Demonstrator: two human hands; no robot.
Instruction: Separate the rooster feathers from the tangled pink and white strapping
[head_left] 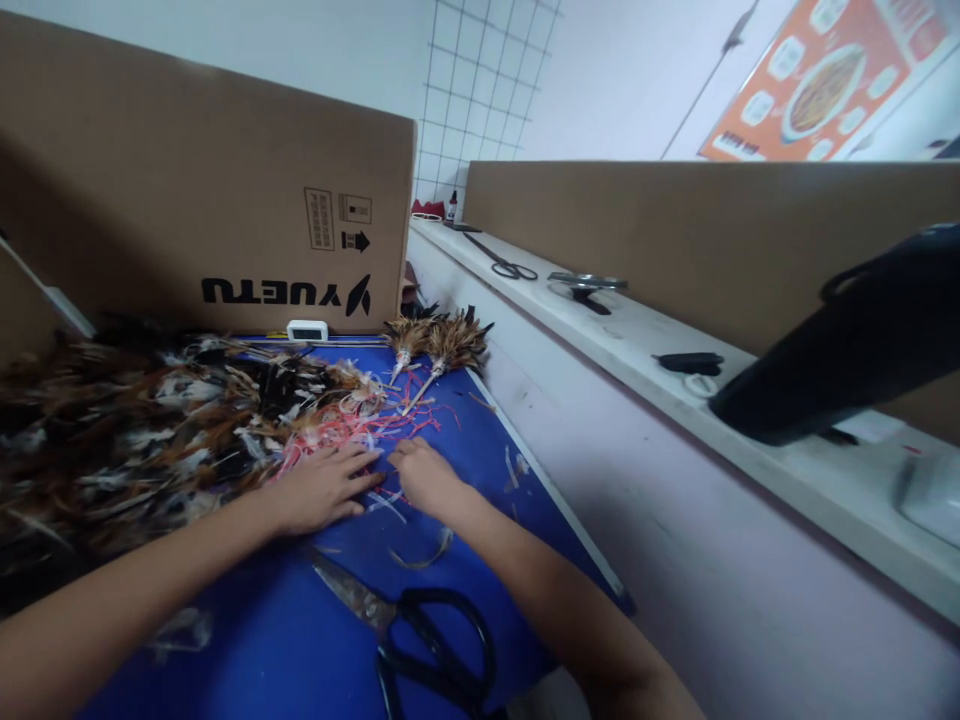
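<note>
My left hand (324, 488) lies palm down with its fingers apart, at the edge of a tangle of pink string (337, 425) and beside a heap of brown, black and white feathers (172, 430). Close to its right, my right hand (426, 475) rests on the blue table top with its fingers curled in. What those fingers hold, if anything, is hidden. Beyond the hands lie two bundles of feathers tied on sticks, a nearer bundle (454, 345) and a farther bundle (409, 335). Black-handled scissors (390, 620) lie on the table nearer to me.
A large cardboard box (187, 200) stands behind the feathers, with a small white digital display (307, 330) before it. To the right, a white ledge (637, 340) carries thin scissors (502, 262), a black cylindrical object (840, 340) and small items. Feather scraps (517, 465) litter the blue table (480, 560).
</note>
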